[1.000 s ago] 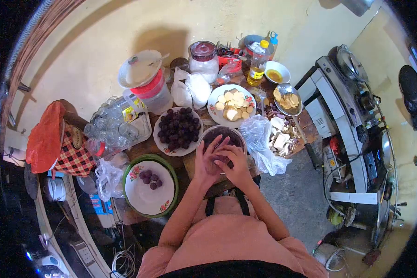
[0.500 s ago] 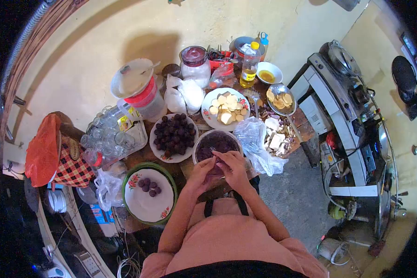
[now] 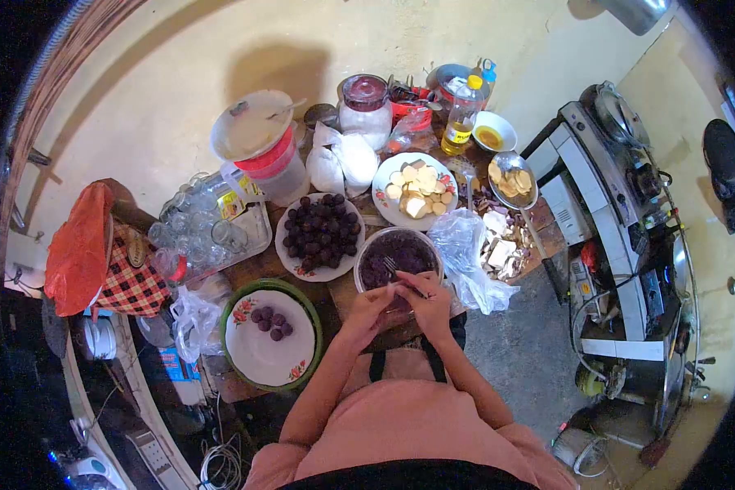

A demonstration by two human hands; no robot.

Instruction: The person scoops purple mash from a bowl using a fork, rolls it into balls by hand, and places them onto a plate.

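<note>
My right hand [image 3: 427,304] is closed on a fork [image 3: 390,266], whose tines point up over a tub [image 3: 442,260] of dark purple mash [image 3: 381,268]. My left hand [image 3: 366,314] has its fingers pinched together near the fork, above the tub's near edge; whatever is between them is hidden. Just left of the tub, a plate [image 3: 282,260] is heaped with dark purple balls [image 3: 322,233]. Nearer me, several similar balls [image 3: 271,320] lie on a white floral plate [image 3: 261,355] set in a green-rimmed basin [image 3: 317,343].
Behind the tub stands a plate of sliced pale pieces [image 3: 416,192]. A plastic bag [image 3: 469,257] and peelings [image 3: 498,245] lie to the right, near an oil bottle [image 3: 461,122]. Glass jars [image 3: 212,224] fill a tray at left. A stove [image 3: 584,131] stands far right.
The camera view has shifted, moving the table items rightward in the picture. The fork's tines now show more plainly above my fingers. Both hands remain close together over the tub.
</note>
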